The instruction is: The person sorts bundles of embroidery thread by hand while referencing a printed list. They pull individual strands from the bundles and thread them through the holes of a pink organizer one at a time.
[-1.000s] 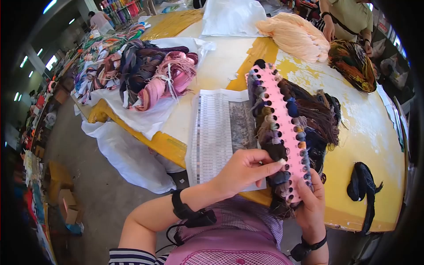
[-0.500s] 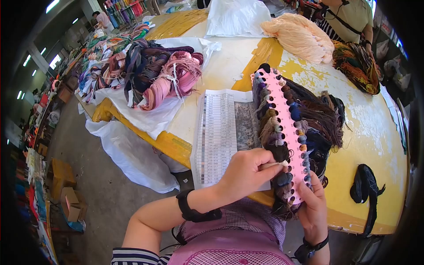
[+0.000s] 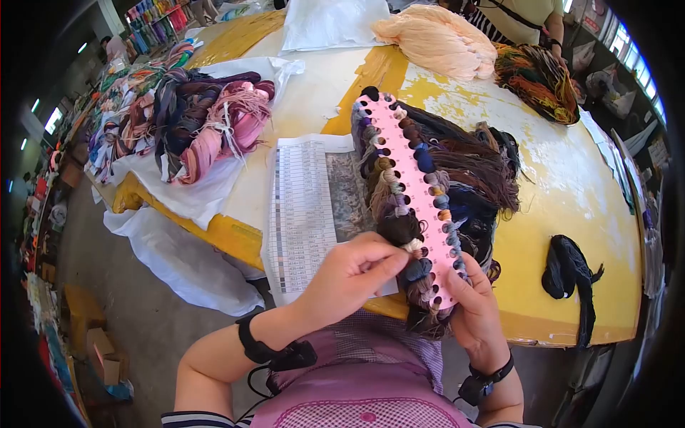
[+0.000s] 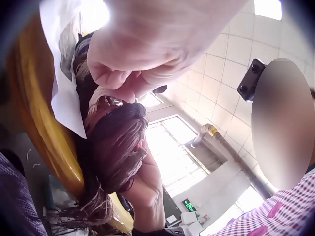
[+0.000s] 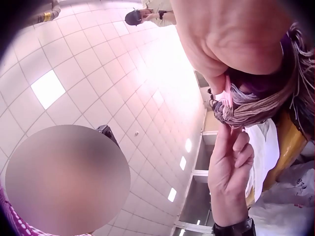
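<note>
A long pink card [image 3: 403, 158] with holes along both edges carries looped bundles of thread in browns, greys, blues and purples. My right hand [image 3: 479, 308] grips its lower right edge, thumb on top. At the card's lower left edge, the thumb and forefinger of my left hand [image 3: 360, 267] pinch a cream thread [image 3: 414, 246], which sits between a black bundle [image 3: 398, 228] and a dark blue-grey one [image 3: 418, 269]. In the left wrist view, purple-brown threads [image 4: 118, 147] hang below the fingers. The right wrist view has grey-brown threads [image 5: 261, 110] draped between both hands.
A printed chart [image 3: 303, 207] lies under the card's left side. Pink and dark yarn hanks [image 3: 228, 128], a peach hank [image 3: 435, 43], a multicoloured hank [image 3: 539, 82] and a black hank [image 3: 567, 271] lie on the yellow-white table [image 3: 564, 178]. Another person [image 3: 514, 21] stands across it.
The left fingertips have drawn back from over the card to its left edge. The cream strand between them now shows as a small loop at the edge. The right hand keeps its grip.
</note>
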A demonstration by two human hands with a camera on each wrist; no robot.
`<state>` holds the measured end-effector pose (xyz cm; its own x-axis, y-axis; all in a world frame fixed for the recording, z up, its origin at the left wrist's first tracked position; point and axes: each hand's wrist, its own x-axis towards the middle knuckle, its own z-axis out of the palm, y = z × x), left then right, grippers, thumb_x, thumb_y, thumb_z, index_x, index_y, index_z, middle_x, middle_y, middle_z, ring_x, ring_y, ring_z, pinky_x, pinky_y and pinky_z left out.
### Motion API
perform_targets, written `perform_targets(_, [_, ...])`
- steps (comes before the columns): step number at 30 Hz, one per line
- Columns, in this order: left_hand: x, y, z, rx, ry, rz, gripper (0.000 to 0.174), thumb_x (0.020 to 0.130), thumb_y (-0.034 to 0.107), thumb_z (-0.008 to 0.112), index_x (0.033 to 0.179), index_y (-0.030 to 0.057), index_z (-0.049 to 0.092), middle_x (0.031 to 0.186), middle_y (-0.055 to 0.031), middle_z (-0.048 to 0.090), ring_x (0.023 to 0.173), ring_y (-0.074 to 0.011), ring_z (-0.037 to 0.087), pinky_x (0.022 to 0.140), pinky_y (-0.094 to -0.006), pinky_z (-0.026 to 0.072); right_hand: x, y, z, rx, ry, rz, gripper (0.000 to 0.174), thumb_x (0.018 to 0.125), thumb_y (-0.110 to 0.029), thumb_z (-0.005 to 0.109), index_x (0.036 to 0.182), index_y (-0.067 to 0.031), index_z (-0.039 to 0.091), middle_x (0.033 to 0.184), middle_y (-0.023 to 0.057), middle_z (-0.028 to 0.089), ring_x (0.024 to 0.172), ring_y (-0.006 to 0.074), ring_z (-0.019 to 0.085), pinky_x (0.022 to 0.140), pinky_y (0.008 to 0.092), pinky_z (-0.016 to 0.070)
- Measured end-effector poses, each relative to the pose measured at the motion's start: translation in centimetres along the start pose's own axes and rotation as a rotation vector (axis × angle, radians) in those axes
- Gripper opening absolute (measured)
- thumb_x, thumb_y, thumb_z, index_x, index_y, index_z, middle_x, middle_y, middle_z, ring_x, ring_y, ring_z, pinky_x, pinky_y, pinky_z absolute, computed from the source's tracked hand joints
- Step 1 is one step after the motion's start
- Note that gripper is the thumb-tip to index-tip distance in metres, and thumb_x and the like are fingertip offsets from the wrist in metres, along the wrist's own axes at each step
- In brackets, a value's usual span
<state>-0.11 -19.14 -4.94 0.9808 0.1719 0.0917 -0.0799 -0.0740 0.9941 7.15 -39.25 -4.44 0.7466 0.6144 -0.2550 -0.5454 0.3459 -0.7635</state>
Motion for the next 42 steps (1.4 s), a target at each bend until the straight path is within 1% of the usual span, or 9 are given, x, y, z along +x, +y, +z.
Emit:
perform_targets(3, [0.1, 0.4, 0.8, -0.293, -0.057, -0.194, 0.013, 0.093, 0.006, 0.062, 0.101, -0.0016, 0.068, 0.09, -0.0018, 0.056, 0.069, -0.0051, 0.055, 0.054, -0.0192, 0.0406, -0.1, 0.0, -0.1, -0.008, -0.001, 0.008, 0.03, 0.096, -0.008, 0.056, 0.126, -0.0035, 0.054, 0.116, 0.0076, 0.064, 0.103, 0.0148, 0.063, 0.09, 0.0311, 0.0507])
perform_targets(8, [0.0, -0.5, 1.2, -0.024, 0.096, 0.107, 0.016, 0.093, 0.007, 0.063, 0.107, -0.0005, 0.065, 0.089, -0.0005, 0.055, 0.065, -0.0051, 0.051, 0.054, -0.0197, 0.0387, -0.2, -0.3, 0.0, 0.02, 0.01, -0.036, 0.032, 0.097, -0.006, 0.053, 0.128, -0.0019, 0.051, 0.117, 0.0095, 0.064, 0.104, 0.0165, 0.063, 0.091, 0.0321, 0.0509])
perform_targets(13, [0.4, -0.2, 2.2, -0.403, -0.028, -0.259, 0.021, 0.097, 0.019, 0.06, 0.099, -0.0004, 0.067, 0.094, 0.0003, 0.053, 0.073, -0.0038, 0.049, 0.061, -0.0222, 0.0397, -0.7, -0.4, 0.0, -0.028, 0.038, -0.043, 0.03, 0.094, -0.003, 0.055, 0.124, -0.0002, 0.054, 0.113, 0.0105, 0.065, 0.1, 0.0165, 0.065, 0.088, 0.0305, 0.0517])
perform_targets(15, [0.9, -0.5, 2.2, -0.138, -0.019, 0.094, 0.021, 0.097, 0.02, 0.061, 0.101, 0.0002, 0.065, 0.095, 0.0005, 0.053, 0.075, -0.0036, 0.047, 0.062, -0.0227, 0.0389, -0.9, -0.6, 0.6, -0.039, 0.04, -0.062, 0.029, 0.094, -0.003, 0.055, 0.123, -0.0002, 0.054, 0.112, 0.0101, 0.066, 0.098, 0.0158, 0.065, 0.086, 0.0296, 0.0517])
perform_targets(16, [0.7, -0.4, 1.8, -0.154, -0.041, -0.035, 0.03, 0.095, 0.027, 0.064, 0.09, -0.0027, 0.065, 0.093, -0.0014, 0.053, 0.069, -0.0081, 0.05, 0.06, -0.0231, 0.0413, -1.0, -0.6, 0.7, -0.052, 0.053, -0.086, 0.029, 0.094, -0.003, 0.056, 0.122, -0.0001, 0.055, 0.11, 0.0097, 0.066, 0.096, 0.0151, 0.065, 0.085, 0.0287, 0.0518])
perform_targets(22, [0.5, 0.0, 1.0, -0.323, -0.083, -0.274, 0.023, 0.098, 0.026, 0.058, 0.092, 0.0039, 0.061, 0.08, 0.0025, 0.054, 0.064, -0.0031, 0.045, 0.056, -0.0195, 0.0365, -0.8, -0.3, 0.3, -0.129, 0.037, -0.128, 0.03, 0.095, -0.006, 0.056, 0.124, 0.0003, 0.054, 0.11, 0.0093, 0.066, 0.096, 0.0142, 0.065, 0.085, 0.0285, 0.0515])
perform_targets(32, [0.3, 0.3, 0.3, -0.388, -0.178, -0.379, 0.031, 0.102, 0.034, 0.048, 0.105, 0.0064, 0.063, 0.066, 0.0047, 0.048, 0.057, -0.0027, 0.04, 0.05, -0.0196, 0.0285, 0.1, 0.2, -0.4, -0.052, 0.032, -0.073, 0.029, 0.098, -0.008, 0.053, 0.126, -0.0004, 0.054, 0.116, 0.0082, 0.064, 0.101, 0.0141, 0.063, 0.088, 0.0293, 0.0497])
perform_targets(35, [0.2, 0.6, 1.1, -0.388, -0.077, -0.42, 0.037, 0.1, 0.041, 0.052, 0.093, 0.0061, 0.065, 0.065, 0.0028, 0.051, 0.056, -0.0026, 0.044, 0.049, -0.0189, 0.0299, 0.2, 0.0, -0.3, -0.047, 0.024, -0.063, 0.029, 0.098, -0.009, 0.053, 0.125, -0.0015, 0.055, 0.113, 0.0064, 0.065, 0.1, 0.0128, 0.063, 0.087, 0.0282, 0.0496])
perform_targets(42, [0.5, 0.3, 1.5, -0.4, -0.171, -0.29, 0.026, 0.095, 0.015, 0.062, 0.117, 0.0021, 0.058, 0.099, -0.0017, 0.063, 0.063, -0.0045, 0.054, 0.05, -0.0189, 0.0441, 0.6, 0.6, -0.5, -0.02, 0.035, -0.071, 0.028, 0.098, -0.009, 0.053, 0.125, -0.0026, 0.056, 0.114, 0.007, 0.065, 0.099, 0.0126, 0.064, 0.087, 0.0282, 0.0506])
